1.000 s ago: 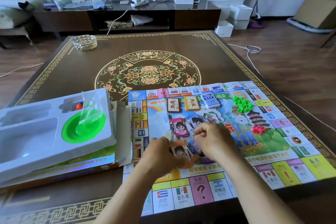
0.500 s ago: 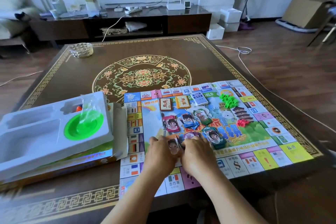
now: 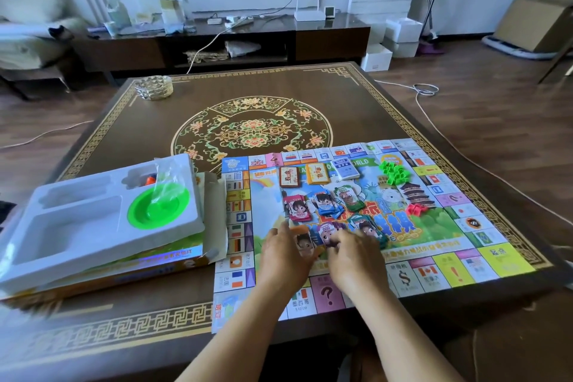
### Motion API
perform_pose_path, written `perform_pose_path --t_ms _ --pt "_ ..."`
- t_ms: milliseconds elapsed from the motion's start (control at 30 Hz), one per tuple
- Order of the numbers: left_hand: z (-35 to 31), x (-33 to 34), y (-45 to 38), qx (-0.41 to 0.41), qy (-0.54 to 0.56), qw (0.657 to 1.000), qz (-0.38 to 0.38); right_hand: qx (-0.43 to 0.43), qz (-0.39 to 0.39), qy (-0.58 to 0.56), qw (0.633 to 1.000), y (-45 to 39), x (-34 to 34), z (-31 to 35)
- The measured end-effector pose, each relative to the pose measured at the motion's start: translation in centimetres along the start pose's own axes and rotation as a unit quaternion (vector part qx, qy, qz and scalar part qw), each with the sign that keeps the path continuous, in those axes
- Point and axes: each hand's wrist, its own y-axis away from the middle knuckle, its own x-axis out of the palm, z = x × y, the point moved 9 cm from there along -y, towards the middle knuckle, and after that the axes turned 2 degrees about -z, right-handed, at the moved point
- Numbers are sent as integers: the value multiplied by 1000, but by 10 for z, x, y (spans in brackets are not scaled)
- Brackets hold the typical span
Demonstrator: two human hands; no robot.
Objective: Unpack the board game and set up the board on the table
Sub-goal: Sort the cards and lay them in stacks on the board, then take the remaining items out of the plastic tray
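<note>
Both bare forearms reach forward from the lower edge of the view and converge, so the hands lie side by side, nearly touching. The left hand (image 3: 283, 253) is palm down, its fingers bent forward and its thumb angled toward the right hand. The right hand (image 3: 356, 253) is also palm down, knuckles raised, its fingers curled downward, with the fingertips hidden beneath them.

Left hand (image 3: 283, 254), right hand (image 3: 353, 253) hide money stacks (image 3: 313, 239) beneath; fingertip grip unreadable
</note>
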Motion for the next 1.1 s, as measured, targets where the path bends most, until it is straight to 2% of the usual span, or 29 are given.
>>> perform_pose_path --t_ms 167,400,567,867,967,1100 --pt "3 2 -1 -6 25 999 -19 -37 24 25 999 4 16 9" --pt "0 -6 6 -6 26 1000 -7 -57 -35 4 998 5 0 18" --pt "-4 -36 15 -8 61 997 -49 -84 -79 -69 991 13 -15 37" --pt "19 -135 12 19 78 983 -165 -192 -23 -138 972 23 -8 143" --pt "42 -164 2 6 76 980 -182 -199 3 -145 969 22 2 182" --pt "80 -192 -16 -40 22 981 -190 -230 38 -142 962 21 19 223"
